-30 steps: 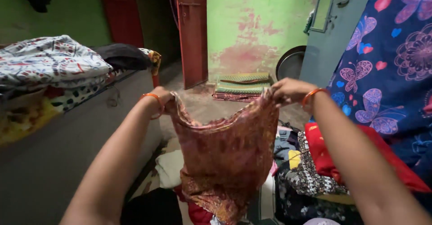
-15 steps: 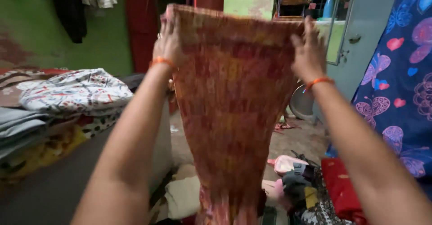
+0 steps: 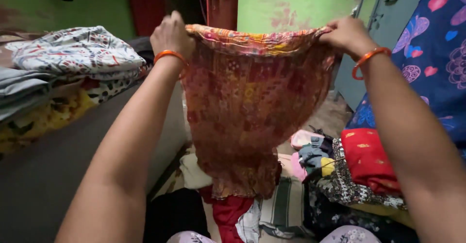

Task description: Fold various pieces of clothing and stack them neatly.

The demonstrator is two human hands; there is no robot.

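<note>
A red and orange patterned cloth (image 3: 247,102) hangs spread out in front of me. My left hand (image 3: 171,35) grips its top left corner and my right hand (image 3: 345,33) grips its top right corner, both at about chest height. Each wrist wears an orange bangle. The cloth's lower edge dangles above a heap of mixed clothes (image 3: 310,184) on the floor.
A stack of folded patterned fabrics (image 3: 68,73) lies on a grey bed (image 3: 58,175) at the left. A red folded garment (image 3: 369,158) tops the pile at the right. A blue butterfly-print curtain (image 3: 437,53) hangs at the right, beside a grey door (image 3: 383,34).
The cloth was swung up high and stretched flat half a second ago; now both hands have come down a little and the cloth hangs looser.
</note>
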